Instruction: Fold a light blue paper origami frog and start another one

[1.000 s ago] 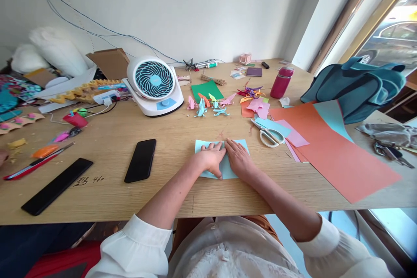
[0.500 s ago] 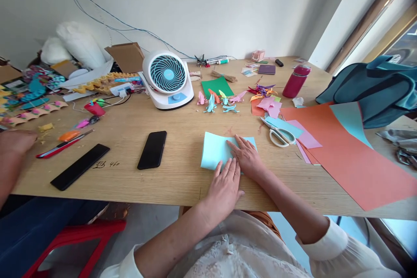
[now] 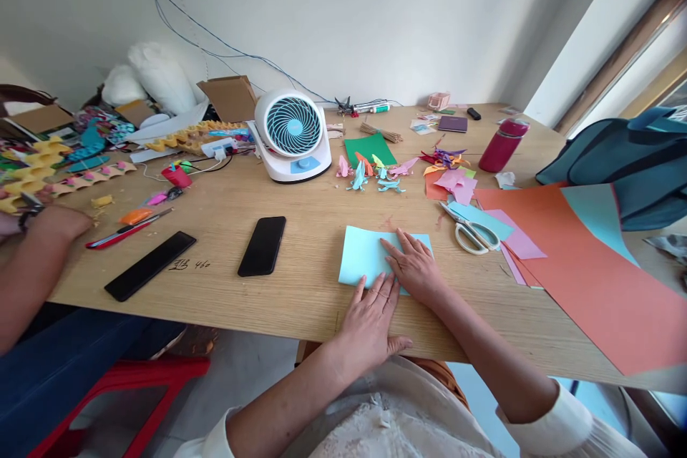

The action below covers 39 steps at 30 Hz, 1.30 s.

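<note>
My left hand (image 3: 373,315), right hand (image 3: 417,270): fingers extended, gripping nothing, pressing blue paper (image 3: 362,255) just below frame centre. For clean result, I should be keeping edges flush, bearing down evenly.

Below centre: paper sheet (image 3: 362,254) on table (image 3: 311,300); right hand (image 3: 414,268) upon it, left hand (image 3: 370,318) at near edge. Left of sheet: phone (image 3: 262,247). Right: scissors (image 3: 464,223). Behind: paper figures (image 3: 358,177). Upper frame: fan (image 3: 294,127) behind phone. Right edge: bag (image 3: 638,164).
</note>
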Each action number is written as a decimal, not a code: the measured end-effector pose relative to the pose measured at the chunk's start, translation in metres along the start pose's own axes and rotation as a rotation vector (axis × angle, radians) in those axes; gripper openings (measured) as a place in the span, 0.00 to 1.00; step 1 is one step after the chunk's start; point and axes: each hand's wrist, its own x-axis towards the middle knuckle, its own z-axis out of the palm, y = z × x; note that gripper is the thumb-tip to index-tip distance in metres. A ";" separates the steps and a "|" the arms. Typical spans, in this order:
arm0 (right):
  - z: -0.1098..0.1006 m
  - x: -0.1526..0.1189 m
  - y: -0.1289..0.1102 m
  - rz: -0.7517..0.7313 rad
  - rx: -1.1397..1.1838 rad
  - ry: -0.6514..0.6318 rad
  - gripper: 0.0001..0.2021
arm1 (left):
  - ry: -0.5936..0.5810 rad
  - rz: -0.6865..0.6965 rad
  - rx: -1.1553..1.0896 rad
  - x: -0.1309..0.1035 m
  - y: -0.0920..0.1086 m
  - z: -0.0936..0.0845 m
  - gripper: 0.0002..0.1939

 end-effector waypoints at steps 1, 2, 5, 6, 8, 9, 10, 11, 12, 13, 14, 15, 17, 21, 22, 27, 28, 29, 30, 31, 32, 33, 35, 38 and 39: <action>0.000 0.000 0.000 -0.001 -0.002 0.003 0.22 | 0.004 -0.001 0.004 -0.001 0.000 0.000 0.44; 0.001 0.000 0.000 0.000 -0.003 0.006 0.22 | 0.007 -0.003 0.010 -0.002 -0.001 0.000 0.45; 0.003 0.000 0.001 0.001 -0.003 0.012 0.22 | 0.015 -0.009 0.025 -0.006 -0.005 0.001 0.46; 0.003 -0.001 0.002 0.000 -0.002 0.014 0.22 | 0.019 -0.011 0.029 -0.007 -0.006 0.002 0.46; 0.004 -0.001 0.002 -0.002 0.000 0.017 0.22 | 0.024 -0.018 0.038 -0.011 -0.009 0.003 0.47; 0.004 -0.001 0.003 -0.003 0.001 0.017 0.22 | 0.025 -0.024 0.045 -0.013 -0.011 0.004 0.47; 0.005 -0.001 0.003 -0.003 0.002 0.017 0.22 | 0.025 -0.031 0.053 -0.014 -0.012 0.004 0.47; 0.005 -0.001 0.003 -0.004 0.003 0.016 0.22 | 0.022 -0.036 0.061 -0.016 -0.013 0.004 0.47; 0.005 -0.001 0.003 -0.006 0.004 0.015 0.22 | 0.019 -0.042 0.066 -0.018 -0.014 0.003 0.47; 0.005 -0.001 0.003 -0.008 0.006 0.015 0.22 | 0.017 -0.049 0.068 -0.019 -0.015 0.003 0.46; 0.005 -0.001 0.003 -0.011 0.008 0.016 0.22 | 0.016 -0.054 0.067 -0.020 -0.016 0.003 0.45; 0.005 -0.001 0.003 -0.012 0.009 0.017 0.22 | 0.016 -0.059 0.064 -0.021 -0.017 0.003 0.45; 0.005 -0.001 0.004 -0.012 0.010 0.020 0.22 | 0.020 -0.066 0.054 -0.023 -0.018 0.003 0.44; 0.005 -0.001 0.004 -0.013 0.010 0.018 0.22 | 0.037 -0.091 0.040 -0.029 -0.024 0.004 0.46; 0.005 -0.001 0.004 -0.013 0.011 0.017 0.22 | 0.038 -0.103 0.039 -0.031 -0.025 0.003 0.46; 0.005 -0.001 0.004 -0.004 0.021 0.013 0.22 | 0.018 -0.196 0.048 -0.043 -0.034 -0.006 0.46; 0.006 -0.001 0.004 -0.002 0.023 0.012 0.22 | 0.012 -0.217 0.057 -0.046 -0.036 -0.007 0.46; 0.006 0.000 0.004 -0.001 0.026 0.010 0.22 | 0.008 -0.238 0.068 -0.048 -0.037 -0.008 0.46; 0.006 0.000 0.004 -0.001 0.028 0.008 0.22 | 0.006 -0.257 0.082 -0.051 -0.038 -0.009 0.46; 0.006 0.000 0.004 -0.001 0.031 0.005 0.22 | 0.007 -0.274 0.095 -0.053 -0.038 -0.009 0.46; 0.006 0.000 0.004 -0.001 0.034 0.003 0.22 | 0.011 -0.290 0.109 -0.054 -0.038 -0.009 0.46; 0.006 0.000 0.004 0.000 0.036 0.002 0.22 | 0.016 -0.306 0.121 -0.056 -0.038 -0.009 0.46; 0.006 0.000 0.004 0.002 0.038 0.002 0.22 | 0.028 -0.333 0.136 -0.057 -0.037 -0.010 0.45; 0.005 0.000 0.004 0.002 0.037 0.004 0.22 | 0.012 -0.355 0.135 -0.055 -0.036 -0.015 0.42; 0.005 0.000 0.003 0.003 0.037 0.004 0.22 | -0.004 -0.357 0.130 -0.053 -0.036 -0.017 0.42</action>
